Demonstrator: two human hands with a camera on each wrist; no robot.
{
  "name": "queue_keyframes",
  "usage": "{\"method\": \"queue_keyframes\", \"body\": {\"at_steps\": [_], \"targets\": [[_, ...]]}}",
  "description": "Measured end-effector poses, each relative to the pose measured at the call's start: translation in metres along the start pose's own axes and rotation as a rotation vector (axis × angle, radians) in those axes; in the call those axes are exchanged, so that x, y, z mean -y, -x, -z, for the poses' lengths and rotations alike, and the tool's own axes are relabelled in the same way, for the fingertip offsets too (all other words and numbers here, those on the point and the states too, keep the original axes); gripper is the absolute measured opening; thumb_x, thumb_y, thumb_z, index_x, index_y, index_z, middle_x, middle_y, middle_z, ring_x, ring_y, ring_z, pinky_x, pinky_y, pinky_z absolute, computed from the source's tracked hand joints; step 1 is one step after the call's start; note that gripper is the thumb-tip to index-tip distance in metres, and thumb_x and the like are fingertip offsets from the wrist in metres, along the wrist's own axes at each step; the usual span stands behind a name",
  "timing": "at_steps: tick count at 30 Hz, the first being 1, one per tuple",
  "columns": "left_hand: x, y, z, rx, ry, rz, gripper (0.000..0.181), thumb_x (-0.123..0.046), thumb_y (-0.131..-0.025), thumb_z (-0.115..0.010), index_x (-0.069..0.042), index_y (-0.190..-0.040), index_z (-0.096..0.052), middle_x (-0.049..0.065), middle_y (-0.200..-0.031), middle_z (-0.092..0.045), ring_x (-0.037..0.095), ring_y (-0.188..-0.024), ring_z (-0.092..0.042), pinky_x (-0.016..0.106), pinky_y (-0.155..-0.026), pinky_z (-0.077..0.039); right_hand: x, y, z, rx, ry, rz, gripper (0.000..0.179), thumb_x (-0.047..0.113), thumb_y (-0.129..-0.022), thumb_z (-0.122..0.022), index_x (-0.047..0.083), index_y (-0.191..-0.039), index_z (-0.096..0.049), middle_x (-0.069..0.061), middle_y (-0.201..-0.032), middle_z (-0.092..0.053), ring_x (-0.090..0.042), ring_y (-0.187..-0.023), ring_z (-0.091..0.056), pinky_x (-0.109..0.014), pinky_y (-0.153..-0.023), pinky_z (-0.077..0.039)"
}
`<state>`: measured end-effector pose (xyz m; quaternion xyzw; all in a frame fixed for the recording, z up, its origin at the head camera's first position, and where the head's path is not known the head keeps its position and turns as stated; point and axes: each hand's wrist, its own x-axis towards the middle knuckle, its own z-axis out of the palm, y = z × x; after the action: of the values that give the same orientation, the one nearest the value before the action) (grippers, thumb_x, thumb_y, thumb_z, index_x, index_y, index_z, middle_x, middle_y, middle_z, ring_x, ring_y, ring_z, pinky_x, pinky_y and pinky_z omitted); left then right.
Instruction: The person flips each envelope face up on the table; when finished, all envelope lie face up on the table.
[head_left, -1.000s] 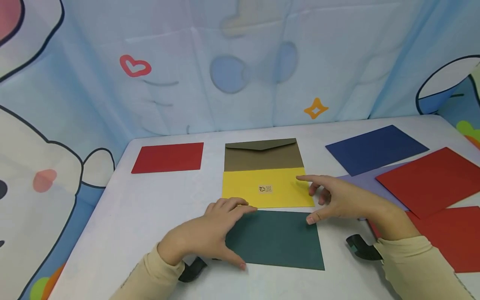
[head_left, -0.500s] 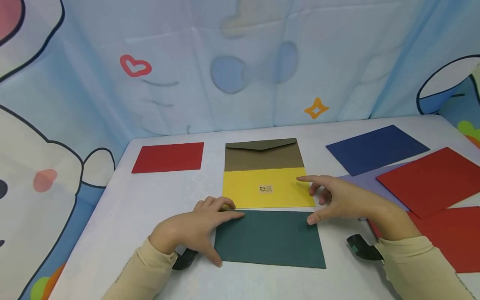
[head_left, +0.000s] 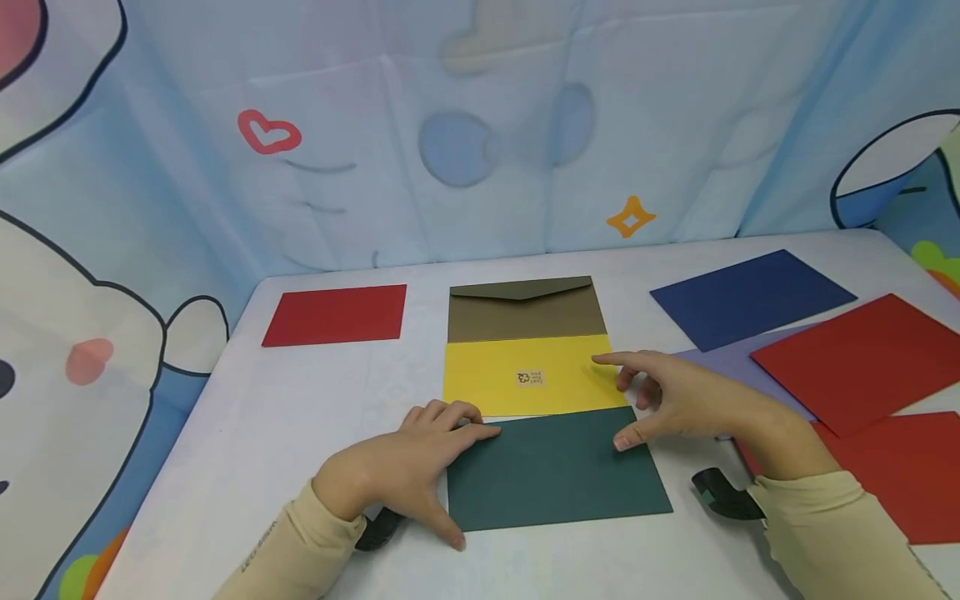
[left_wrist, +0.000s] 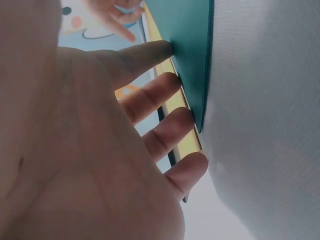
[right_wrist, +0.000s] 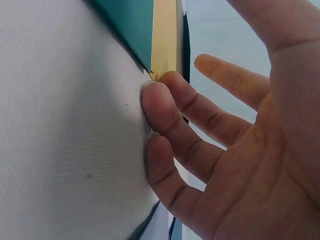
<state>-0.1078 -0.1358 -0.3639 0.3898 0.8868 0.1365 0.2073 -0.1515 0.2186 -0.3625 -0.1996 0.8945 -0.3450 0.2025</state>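
Observation:
A dark green envelope [head_left: 558, 475] lies on the table slightly slanted, its right side higher in the head view. My left hand [head_left: 408, 467] touches its left side with spread fingers; in the left wrist view the index fingertip [left_wrist: 165, 48] rests on the green surface and other fingertips are along its edge. My right hand [head_left: 678, 400] hovers or rests at the upper right corner, index finger extended over the yellow envelope [head_left: 483, 375], thumb over the green one. In the right wrist view its bent fingers [right_wrist: 160, 102] touch the table beside the corner. An olive envelope [head_left: 525, 317] with a flap adjoins the yellow one.
A small red envelope [head_left: 335, 317] lies at the back left. On the right lie a navy envelope [head_left: 753, 297], a lilac one [head_left: 757, 367] and overlapping red ones [head_left: 862, 362]. A cartoon-printed curtain [head_left: 375, 167] hangs behind the white table [head_left: 300, 417].
The green envelope slid left with my left hand, then came back right and turned, its right side rising toward the yellow envelope. My right hand has stayed in place.

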Motion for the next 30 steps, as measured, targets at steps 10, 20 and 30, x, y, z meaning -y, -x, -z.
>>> {"method": "queue_keyframes", "body": {"at_steps": [10,20,30], "targets": [[-0.005,0.0,-0.002,0.017,-0.062,-0.044,0.098,-0.047,-0.074,-0.084,-0.014,-0.155,-0.039,-0.007,-0.149,-0.033,0.014,-0.136,-0.027,0.038,-0.112,-0.026,0.0,-0.001,-0.001,0.0,-0.005,-0.002,0.105,0.039,-0.066,-0.095,0.006,-0.151,-0.043,-0.009,-0.112,-0.053,-0.021,-0.086,-0.054,-0.032,-0.069,-0.048],[0.003,0.006,0.01,0.031,0.052,-0.11,0.069,-0.04,-0.081,-0.081,-0.027,-0.145,-0.058,-0.007,-0.151,-0.044,0.014,-0.138,-0.036,0.039,-0.114,-0.028,0.001,0.0,0.0,0.0,-0.003,0.005,0.101,0.04,-0.069,-0.094,0.004,-0.15,-0.045,-0.009,-0.112,-0.054,-0.02,-0.085,-0.055,-0.031,-0.069,-0.047],[0.012,0.008,0.018,-0.019,0.32,-0.3,0.049,-0.025,-0.097,-0.066,-0.021,-0.145,-0.057,-0.009,-0.125,-0.067,0.001,-0.117,-0.06,0.026,-0.097,-0.047,0.004,0.004,0.001,-0.007,0.007,-0.026,0.087,0.045,-0.08,-0.084,0.009,-0.15,-0.046,-0.008,-0.116,-0.057,-0.019,-0.092,-0.059,-0.036,-0.075,-0.048]]}}
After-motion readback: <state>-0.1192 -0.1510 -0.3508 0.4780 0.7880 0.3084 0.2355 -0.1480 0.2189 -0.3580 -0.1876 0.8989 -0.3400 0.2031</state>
